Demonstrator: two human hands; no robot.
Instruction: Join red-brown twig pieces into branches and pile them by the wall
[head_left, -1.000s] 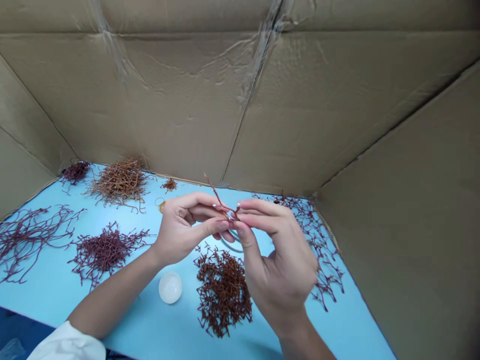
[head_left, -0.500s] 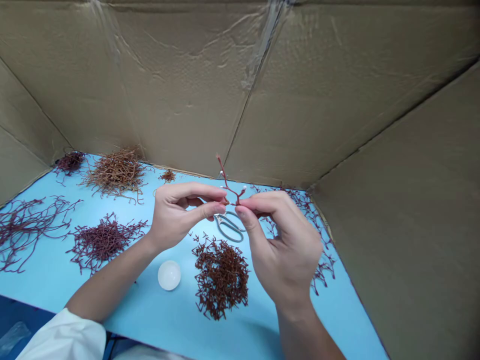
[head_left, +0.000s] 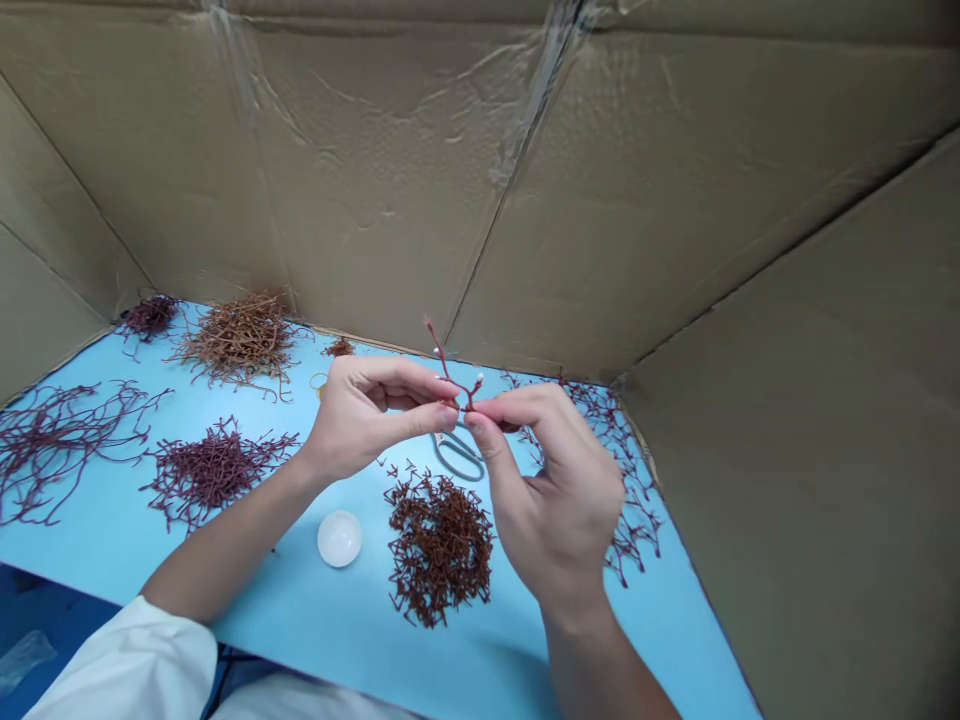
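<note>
My right hand (head_left: 551,470) pinches the lower end of a small reddish-brown twig (head_left: 442,358) with white buds. Thumb and fingertips of my left hand (head_left: 382,410) close on a small brown piece at the base of that twig, and the fingertips of both hands nearly touch. Below the hands lie green-handled scissors (head_left: 459,458), their blades partly hidden. A pile of short brown forked pieces (head_left: 439,550) is nearer to me, with a small white bowl (head_left: 340,539) to its left.
Purple twigs (head_left: 214,465), long purple strands (head_left: 56,445), a tan twig heap (head_left: 244,338) and a dark bundle (head_left: 150,315) lie left. Branched twigs (head_left: 630,480) lie right. Cardboard walls (head_left: 375,180) enclose the blue table (head_left: 300,640).
My right hand has moved slightly left, bringing the twig's base closer to my left fingertips. The view has shifted a little.
</note>
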